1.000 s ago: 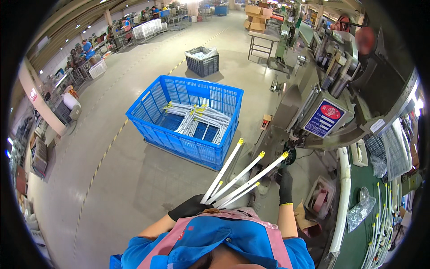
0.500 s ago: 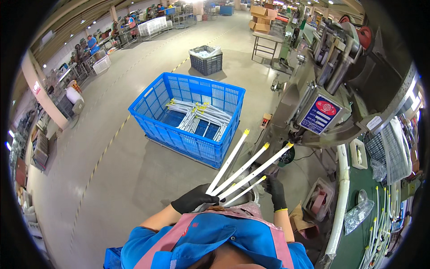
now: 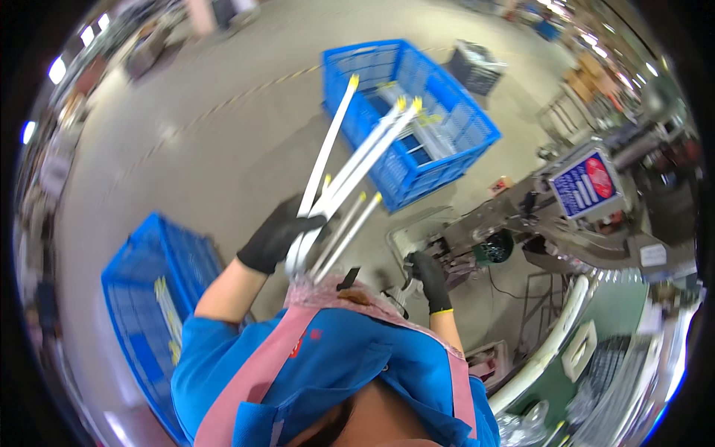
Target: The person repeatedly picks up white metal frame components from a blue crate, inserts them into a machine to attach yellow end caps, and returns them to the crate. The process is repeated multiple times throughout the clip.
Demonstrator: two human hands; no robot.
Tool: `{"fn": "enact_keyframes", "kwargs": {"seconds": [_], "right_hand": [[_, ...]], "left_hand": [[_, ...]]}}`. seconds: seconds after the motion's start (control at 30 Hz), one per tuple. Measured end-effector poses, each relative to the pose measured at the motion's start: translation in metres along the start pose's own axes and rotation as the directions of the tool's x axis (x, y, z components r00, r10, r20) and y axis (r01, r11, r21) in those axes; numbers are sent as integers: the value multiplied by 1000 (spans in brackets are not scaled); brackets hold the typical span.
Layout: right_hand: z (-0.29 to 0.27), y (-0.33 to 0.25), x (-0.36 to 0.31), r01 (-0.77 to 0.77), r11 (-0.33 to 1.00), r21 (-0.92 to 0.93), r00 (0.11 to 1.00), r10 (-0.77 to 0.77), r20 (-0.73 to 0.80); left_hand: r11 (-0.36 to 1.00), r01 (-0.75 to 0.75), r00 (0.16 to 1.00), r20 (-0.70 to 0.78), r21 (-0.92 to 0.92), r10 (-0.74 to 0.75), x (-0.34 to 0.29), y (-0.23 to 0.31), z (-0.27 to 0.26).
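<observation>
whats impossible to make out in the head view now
Head view:
- white tubes: exact count; they overlap in the left hand
- right hand: whether it holds anything; blurred
- lower-left blue crate: full contents; sleeve covers part
- grey crate: contents; small, blurred

Downward head-worn fisheye view

Slender white tubes [image 3: 350, 168], yellow-tipped, held bunched near their lower ends, slanting up rightward, unevenly fanned

left hand [image 3: 279, 237] wears black glove [image 3: 259, 253] | right hand [image 3: 427, 274] wears black glove, yellow cuff edge [image 3: 442, 311] | blue shirt [image 3: 335, 354], open collar [image 3: 255, 423] | pink apron [image 3: 324, 296], broad straps [image 3: 461, 391] | red chest mark [image 3: 316, 335]
</observation>
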State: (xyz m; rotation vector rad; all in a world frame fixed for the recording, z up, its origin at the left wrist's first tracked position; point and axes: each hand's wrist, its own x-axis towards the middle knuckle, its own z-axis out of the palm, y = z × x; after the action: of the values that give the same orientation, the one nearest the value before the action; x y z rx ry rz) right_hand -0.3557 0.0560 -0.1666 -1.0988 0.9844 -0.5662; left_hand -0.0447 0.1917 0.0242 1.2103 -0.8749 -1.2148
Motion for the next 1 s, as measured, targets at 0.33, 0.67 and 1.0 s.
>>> {"fn": "enact_keyframes", "kwargs": {"seconds": [0.33,0.67,1.0], "right_hand": [[178,-33,-48,1,999,-33,491,28,870],[292,2,-152,447,838,-313,-252,454,855],[466,81,-236,722,692,-7,-346,369,863]], "left_hand": [[880,-408,803,-555,-243,219,-130,32,57],[266,-854,519,-689,-448,505,-385,54,-27],[281,-959,58,-957,25,284,-645,-33,-93]]}}
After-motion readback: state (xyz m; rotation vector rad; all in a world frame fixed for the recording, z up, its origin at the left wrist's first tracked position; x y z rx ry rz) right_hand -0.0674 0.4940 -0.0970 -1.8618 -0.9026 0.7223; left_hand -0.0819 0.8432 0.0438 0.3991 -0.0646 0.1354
